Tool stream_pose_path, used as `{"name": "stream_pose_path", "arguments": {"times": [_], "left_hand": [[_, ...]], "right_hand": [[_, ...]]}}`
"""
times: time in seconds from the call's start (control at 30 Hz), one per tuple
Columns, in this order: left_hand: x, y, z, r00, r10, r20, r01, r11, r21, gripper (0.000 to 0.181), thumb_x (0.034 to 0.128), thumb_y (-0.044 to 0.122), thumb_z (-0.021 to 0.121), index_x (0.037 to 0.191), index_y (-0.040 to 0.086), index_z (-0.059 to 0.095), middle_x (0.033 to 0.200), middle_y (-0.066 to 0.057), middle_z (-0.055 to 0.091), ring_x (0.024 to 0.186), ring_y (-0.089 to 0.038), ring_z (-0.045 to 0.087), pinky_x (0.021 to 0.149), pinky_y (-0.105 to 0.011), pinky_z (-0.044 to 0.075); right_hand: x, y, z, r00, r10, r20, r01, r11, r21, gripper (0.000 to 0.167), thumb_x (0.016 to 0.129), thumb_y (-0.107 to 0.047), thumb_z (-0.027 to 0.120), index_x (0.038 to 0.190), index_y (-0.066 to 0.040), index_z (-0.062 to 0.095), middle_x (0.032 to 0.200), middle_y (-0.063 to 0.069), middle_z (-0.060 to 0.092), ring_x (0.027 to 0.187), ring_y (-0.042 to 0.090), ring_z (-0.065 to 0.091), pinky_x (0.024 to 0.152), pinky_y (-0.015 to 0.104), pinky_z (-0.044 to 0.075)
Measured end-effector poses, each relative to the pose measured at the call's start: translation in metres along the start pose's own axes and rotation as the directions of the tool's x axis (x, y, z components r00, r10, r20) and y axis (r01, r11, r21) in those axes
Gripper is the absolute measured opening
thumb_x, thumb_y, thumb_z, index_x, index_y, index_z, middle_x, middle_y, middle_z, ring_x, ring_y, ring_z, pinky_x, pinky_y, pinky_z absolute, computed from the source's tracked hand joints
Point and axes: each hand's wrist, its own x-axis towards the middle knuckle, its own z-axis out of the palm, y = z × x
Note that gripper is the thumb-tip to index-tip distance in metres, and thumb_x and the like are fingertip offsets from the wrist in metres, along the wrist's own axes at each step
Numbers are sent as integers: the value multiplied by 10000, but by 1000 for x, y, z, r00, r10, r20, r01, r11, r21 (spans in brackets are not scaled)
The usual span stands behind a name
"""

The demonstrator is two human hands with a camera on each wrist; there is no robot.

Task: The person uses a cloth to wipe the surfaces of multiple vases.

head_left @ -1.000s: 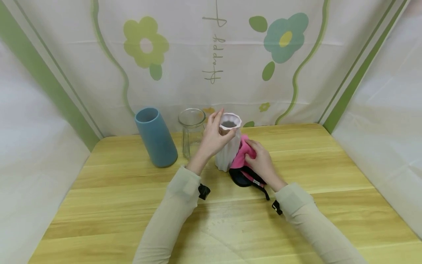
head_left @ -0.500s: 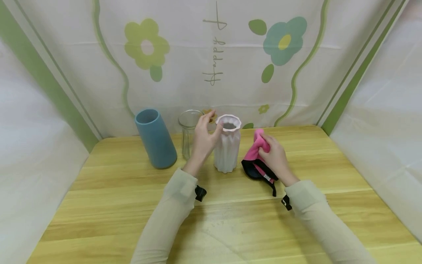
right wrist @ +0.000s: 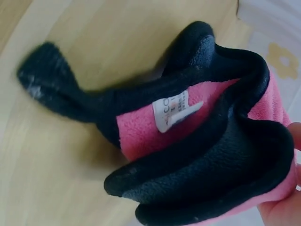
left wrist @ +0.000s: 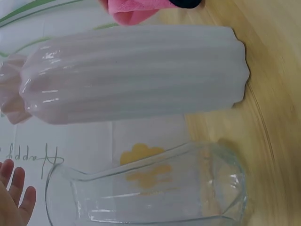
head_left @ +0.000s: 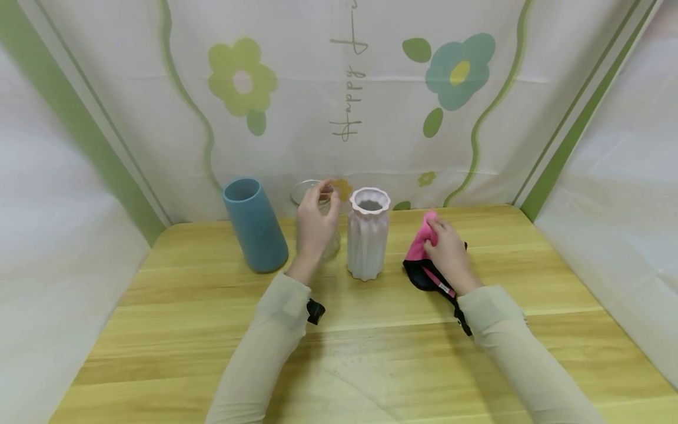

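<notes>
My right hand pinches the top of a pink fleece piece with black edging, right of the white fluted vase. In the right wrist view a white label shows inside the fleece piece, and a black strap hangs off it. My left hand is raised in front of the clear glass vase, hiding much of it. In the left wrist view the left fingers hold nothing and sit beside the glass rim; whether they touch it I cannot tell.
A blue vase stands at the left of the row, left of the glass one. All three vases are upright near the back of the wooden table. Behind them hangs a flowered curtain.
My right hand has carried the fleece piece rightward, away from the white vase. My left hand has left the white vase's rim and moved left to the glass vase.
</notes>
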Motion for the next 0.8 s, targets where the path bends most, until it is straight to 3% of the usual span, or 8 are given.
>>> {"name": "stream_pose_path", "arguments": {"times": [0.23,0.53,0.8], "left_hand": [[3,-7,-7,1000,-5,-27,5,1000,0,363,935,183,513,1259,39,590,1128,-121,653,1034,-272,635,876,-419,534],[9,-13,-12,999,19,-36,-19,1000,1,352,927,157,531,1240,10,594,1116,-152,658,998,-299,642,882,-408,529],[10,-15,-30,1000,-10,4,9,995,98,382,946,237,500,1258,36,592,1128,-132,672,1013,-285,646,802,-428,546]], "right_hand": [[2,2,8,997,20,76,-18,1000,-18,550,900,-55,566,1418,40,408,1425,320,387,1194,444,504,944,514,464],[4,6,12,983,59,171,-51,997,-51,586,930,-113,529,1468,7,330,1490,305,295,1319,474,373,1011,551,406],[4,8,15,975,63,215,-49,997,-66,614,968,-243,504,1482,14,286,1506,310,249,1337,498,333,1066,593,339]]}}
